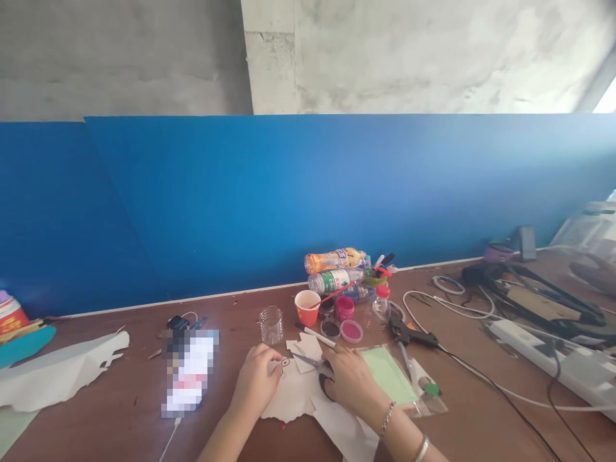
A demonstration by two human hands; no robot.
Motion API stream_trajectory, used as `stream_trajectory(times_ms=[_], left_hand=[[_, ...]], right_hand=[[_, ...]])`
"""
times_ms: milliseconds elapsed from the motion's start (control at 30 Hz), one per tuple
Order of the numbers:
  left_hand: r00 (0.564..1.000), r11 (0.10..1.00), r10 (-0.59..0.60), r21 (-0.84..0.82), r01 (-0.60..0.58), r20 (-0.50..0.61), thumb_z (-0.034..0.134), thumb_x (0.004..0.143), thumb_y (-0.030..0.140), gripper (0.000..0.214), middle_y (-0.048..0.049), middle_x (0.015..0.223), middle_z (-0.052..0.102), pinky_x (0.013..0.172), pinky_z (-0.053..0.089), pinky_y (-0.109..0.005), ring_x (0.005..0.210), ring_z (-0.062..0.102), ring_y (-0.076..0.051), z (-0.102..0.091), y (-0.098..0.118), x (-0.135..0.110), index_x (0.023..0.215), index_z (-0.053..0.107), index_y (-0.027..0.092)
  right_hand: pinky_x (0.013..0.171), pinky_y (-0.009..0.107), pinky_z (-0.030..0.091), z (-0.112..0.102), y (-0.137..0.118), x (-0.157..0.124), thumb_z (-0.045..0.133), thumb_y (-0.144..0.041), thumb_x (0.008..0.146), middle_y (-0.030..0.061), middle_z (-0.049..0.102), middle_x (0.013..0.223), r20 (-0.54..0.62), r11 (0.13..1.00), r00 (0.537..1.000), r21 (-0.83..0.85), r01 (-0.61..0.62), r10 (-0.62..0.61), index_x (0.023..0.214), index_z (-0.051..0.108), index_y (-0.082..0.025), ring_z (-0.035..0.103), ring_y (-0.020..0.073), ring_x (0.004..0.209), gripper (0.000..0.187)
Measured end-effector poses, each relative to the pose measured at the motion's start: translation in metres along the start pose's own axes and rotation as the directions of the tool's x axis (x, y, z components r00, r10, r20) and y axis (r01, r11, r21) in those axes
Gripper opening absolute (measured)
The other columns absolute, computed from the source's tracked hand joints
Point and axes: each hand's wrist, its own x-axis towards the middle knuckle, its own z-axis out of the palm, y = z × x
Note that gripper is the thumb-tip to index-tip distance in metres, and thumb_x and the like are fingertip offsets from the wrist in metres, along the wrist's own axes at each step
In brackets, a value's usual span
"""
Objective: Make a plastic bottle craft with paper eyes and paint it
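Observation:
My left hand is closed at the left edge of a white paper, thumb and fingers together beside a small drawn circle with a dot in it. In my right hand are scissors, their dark handles under my fingers and their blades pointing left over the paper. Another white paper piece lies beneath my right wrist. A white marker rests just beyond my right hand. Clear plastic with a pale green sheet lies to the right.
Beyond my hands stand a cut clear bottle, a red paper cup and open paint pots. Plastic bottles lie by the blue partition. A glue gun, cables and a power strip are right; a blurred phone is left.

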Motion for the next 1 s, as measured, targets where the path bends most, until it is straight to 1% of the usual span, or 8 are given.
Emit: stream_trajectory(times_ms=[167, 333, 467, 567, 667, 833, 900, 1000], left_hand=[[0.998, 0.998, 0.055, 0.027, -0.055, 0.012, 0.059, 0.072, 0.024, 0.015, -0.0072, 0.091, 0.064, 0.082, 0.044, -0.037, 0.093, 0.056, -0.026, 0.004, -0.002, -0.001, 0.083, 0.069, 0.021], [0.997, 0.997, 0.077, 0.014, -0.077, -0.016, 0.054, 0.079, 0.029, 0.021, -0.0081, 0.095, 0.064, 0.085, 0.044, -0.037, 0.095, 0.056, -0.025, 0.008, -0.009, 0.001, 0.092, 0.069, 0.021], [0.995, 0.994, 0.095, 0.051, -0.095, -0.009, 0.052, 0.079, 0.022, 0.026, -0.0087, 0.1, 0.063, 0.087, 0.044, -0.037, 0.097, 0.055, -0.025, 0.015, -0.013, 0.003, 0.099, 0.07, 0.022], [0.995, 0.992, 0.097, 0.077, -0.097, 0.0, 0.053, 0.078, 0.019, 0.027, -0.0085, 0.099, 0.063, 0.087, 0.044, -0.037, 0.096, 0.055, -0.025, 0.018, -0.012, 0.003, 0.098, 0.071, 0.022], [0.994, 0.992, 0.107, 0.067, -0.106, -0.007, 0.052, 0.079, 0.019, 0.025, -0.0083, 0.097, 0.064, 0.086, 0.044, -0.038, 0.094, 0.055, -0.025, 0.018, -0.013, 0.004, 0.096, 0.07, 0.021], [0.995, 0.998, 0.063, -0.025, -0.065, -0.076, 0.04, 0.085, 0.019, 0.029, -0.009, 0.1, 0.065, 0.088, 0.044, -0.04, 0.097, 0.055, -0.024, 0.017, -0.02, 0.006, 0.098, 0.066, 0.018], [0.995, 0.998, 0.046, -0.044, -0.05, -0.093, 0.038, 0.085, 0.017, 0.029, -0.0084, 0.098, 0.065, 0.088, 0.044, -0.04, 0.098, 0.055, -0.024, 0.015, -0.021, 0.006, 0.095, 0.064, 0.018], [0.993, 0.999, 0.039, -0.028, -0.042, -0.112, 0.042, 0.08, 0.013, 0.023, -0.007, 0.094, 0.064, 0.087, 0.044, -0.04, 0.096, 0.055, -0.024, 0.01, -0.018, 0.005, 0.087, 0.063, 0.019]], right_hand=[[0.083, 0.039, 0.037, 0.005, 0.003, 0.002, 0.051, -0.012, 0.062, 0.0143, 0.068, 0.1, -0.033, 0.999, 0.999, 0.029, 0.02, -0.019, 0.101, 0.064, -0.016, 0.06, 0.03, 0.099, 0.041], [0.077, 0.036, 0.039, 0.005, 0.004, 0.004, 0.048, -0.012, 0.064, 0.0126, 0.067, 0.099, -0.072, 0.996, 0.997, 0.086, -0.015, 0.021, 0.105, 0.064, -0.016, 0.061, 0.0281, 0.092, 0.044], [0.074, 0.032, 0.04, 0.008, 0.006, 0.006, 0.047, -0.012, 0.064, 0.01, 0.066, 0.098, -0.082, 0.988, 0.996, 0.149, -0.026, 0.038, 0.106, 0.063, -0.017, 0.061, 0.0244, 0.087, 0.045], [0.078, 0.032, 0.039, 0.01, 0.007, 0.007, 0.048, -0.011, 0.065, 0.0098, 0.064, 0.102, -0.089, 0.982, 0.996, 0.19, -0.01, 0.027, 0.109, 0.062, -0.017, 0.06, 0.0232, 0.09, 0.047], [0.08, 0.031, 0.038, 0.011, 0.007, 0.007, 0.049, -0.011, 0.066, 0.0095, 0.063, 0.104, -0.089, 0.98, 0.996, 0.201, 0.006, 0.012, 0.109, 0.062, -0.018, 0.059, 0.0227, 0.093, 0.044], [0.08, 0.032, 0.036, 0.011, 0.008, 0.008, 0.049, -0.013, 0.068, 0.0095, 0.063, 0.102, -0.077, 0.982, 0.997, 0.189, 0.0, 0.015, 0.108, 0.062, -0.017, 0.058, 0.023, 0.094, 0.042], [0.081, 0.032, 0.035, 0.011, 0.008, 0.007, 0.05, -0.013, 0.069, 0.0099, 0.063, 0.103, -0.07, 0.982, 0.997, 0.187, -0.003, 0.017, 0.108, 0.062, -0.017, 0.058, 0.0233, 0.094, 0.042], [0.083, 0.032, 0.034, 0.012, 0.009, 0.007, 0.05, -0.014, 0.069, 0.01, 0.063, 0.105, -0.071, 0.981, 0.997, 0.191, 0.0, 0.014, 0.11, 0.061, -0.016, 0.057, 0.024, 0.097, 0.042]])
